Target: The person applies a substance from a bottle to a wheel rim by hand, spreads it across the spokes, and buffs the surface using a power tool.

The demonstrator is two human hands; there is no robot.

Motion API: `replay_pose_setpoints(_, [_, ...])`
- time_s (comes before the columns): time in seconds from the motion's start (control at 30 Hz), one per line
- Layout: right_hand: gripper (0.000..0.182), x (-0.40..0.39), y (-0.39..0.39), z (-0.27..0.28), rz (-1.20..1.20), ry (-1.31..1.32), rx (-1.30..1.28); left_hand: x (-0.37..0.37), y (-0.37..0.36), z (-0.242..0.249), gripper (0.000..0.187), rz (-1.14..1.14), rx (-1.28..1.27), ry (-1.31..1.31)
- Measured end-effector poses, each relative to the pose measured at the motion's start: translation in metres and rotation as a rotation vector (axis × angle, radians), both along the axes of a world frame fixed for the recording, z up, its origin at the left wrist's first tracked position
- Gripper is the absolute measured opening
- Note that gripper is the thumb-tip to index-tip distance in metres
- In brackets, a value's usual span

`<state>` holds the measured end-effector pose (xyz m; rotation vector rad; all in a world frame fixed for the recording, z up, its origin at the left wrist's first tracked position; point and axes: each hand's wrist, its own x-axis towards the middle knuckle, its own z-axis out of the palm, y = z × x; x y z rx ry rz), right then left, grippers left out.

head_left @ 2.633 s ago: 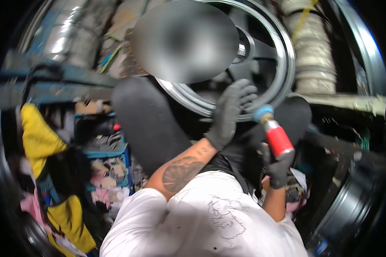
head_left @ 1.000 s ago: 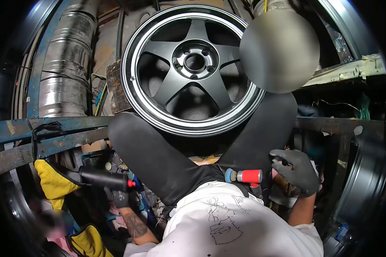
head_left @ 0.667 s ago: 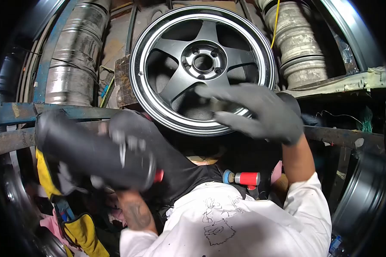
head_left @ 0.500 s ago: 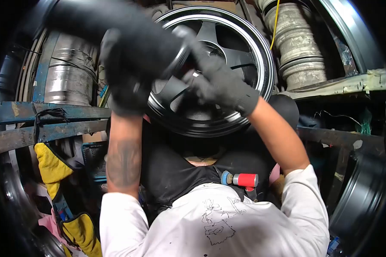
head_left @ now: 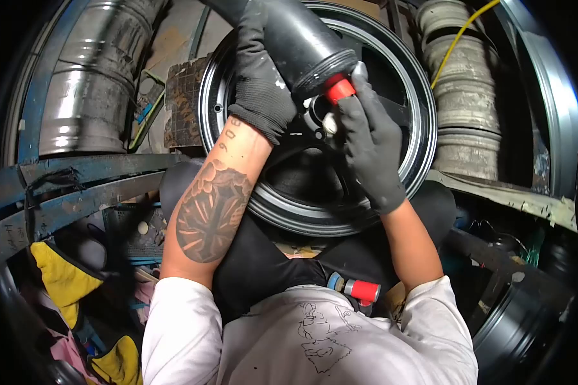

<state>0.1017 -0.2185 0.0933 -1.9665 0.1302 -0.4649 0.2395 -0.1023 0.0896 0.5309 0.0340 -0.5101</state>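
Observation:
My left hand (head_left: 260, 80), in a dark grey work glove, is wrapped round a large black bottle (head_left: 308, 48). The bottle is tilted, with its ribbed end pointing down toward my right hand. A red cap (head_left: 340, 90) sticks out of that end. Gloved too, my right hand (head_left: 374, 138) has its fingers closed round the red cap; some fingertips look pale and worn. Directly beneath both hands lies a black spoked wheel rim (head_left: 420, 122) with a bright machined lip, resting by my legs. The bottle's far end runs out of the top of the view.
A small red polisher (head_left: 364, 290) with a blue pad lies at my lap. Stacked metal wheel barrels (head_left: 87, 83) stand left, others (head_left: 464, 109) right behind a yellow hose (head_left: 456, 45). Blue metal bars (head_left: 83, 212) and yellow cloths (head_left: 64, 279) are at the left.
The black bottle and my left hand have swung rightward, bringing the red cap into plain sight. My right hand has come round to the cap. The view has shifted slightly.

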Motion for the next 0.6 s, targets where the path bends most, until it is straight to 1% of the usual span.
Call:
replay_pose_setpoints(0.03, [0.053,-0.001,0.005,0.007,0.015,0.024,0.061,0.001,0.001,0.001,0.077,-0.013,-0.014,-0.041])
replay_pose_setpoints(0.07, [0.051,-0.002,0.009,0.014,0.027,0.048,0.123,0.003,0.008,0.0,0.072,-0.078,-0.074,-0.049])
replay_pose_setpoints(0.1, [0.051,-0.003,0.011,0.016,0.041,0.056,0.116,0.005,0.017,0.0,0.067,-0.147,-0.134,-0.057])
replay_pose_setpoints(0.13, [0.051,-0.005,0.01,0.017,0.051,0.06,0.109,0.005,0.022,0.004,0.068,-0.091,-0.094,-0.055])
replay_pose_setpoints(0.2, [0.056,-0.006,0.009,0.02,0.075,0.071,0.196,0.003,0.024,0.028,0.071,0.002,-0.014,-0.058])
replay_pose_setpoints(0.27, [0.059,-0.004,0.002,0.018,0.128,0.139,0.083,0.001,0.019,0.052,0.075,0.066,0.065,-0.071])
replay_pose_setpoints(0.33, [0.068,0.0,-0.008,0.001,0.186,0.234,0.184,0.022,0.026,0.029,0.066,0.19,0.242,-0.315])
replay_pose_setpoints(0.37, [0.074,-0.001,-0.014,-0.009,0.172,0.372,0.231,0.051,0.048,-0.002,0.056,0.288,0.368,-0.554])
replay_pose_setpoints(0.4, [0.072,-0.001,-0.016,-0.014,0.15,0.391,0.251,0.056,0.07,0.001,0.047,0.268,0.196,-0.605])
replay_pose_setpoints(0.43, [0.069,0.0,-0.016,-0.015,0.135,0.409,0.269,0.053,0.075,0.006,0.046,0.273,0.146,-0.631])
replay_pose_setpoints(0.47, [0.072,-0.002,-0.017,-0.002,0.12,0.429,0.175,0.049,0.08,0.012,0.049,0.277,0.096,-0.657])
replay_pose_setpoints(0.5, [0.072,-0.003,-0.017,-0.002,0.115,0.421,0.201,0.045,0.078,0.014,0.048,0.306,0.173,-0.663])
replay_pose_setpoints(0.53, [0.072,-0.004,-0.016,-0.004,0.151,0.471,0.33,0.041,0.077,0.016,0.047,0.336,0.254,-0.666])
replay_pose_setpoints(0.6, [0.073,-0.003,-0.015,-0.011,0.251,0.479,0.518,0.035,0.077,0.018,0.046,0.417,0.424,-0.671])
